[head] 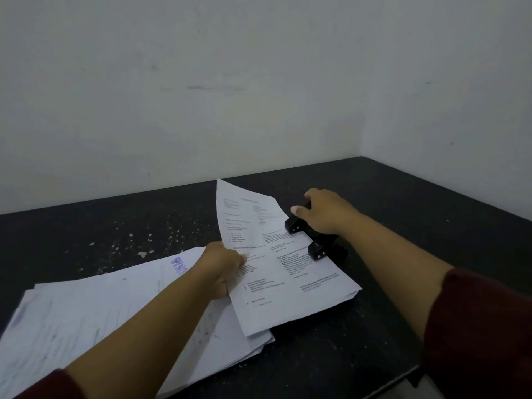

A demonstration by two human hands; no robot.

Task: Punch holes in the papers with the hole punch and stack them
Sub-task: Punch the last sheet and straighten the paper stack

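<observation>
left hand [223,267] pinches the printed sheets [276,272]; right hand [324,213] grips the hole punch [313,240]; seat the edge fully, squarely, before pressing

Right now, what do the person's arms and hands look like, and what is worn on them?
Both hands are bare: the left hand and right hand show no gloves, rings or watch. The forearms are uncovered. Dark red sleeves, the left sleeve and right sleeve, sit pushed up near the elbows. No markings are visible on the fabric.
</observation>
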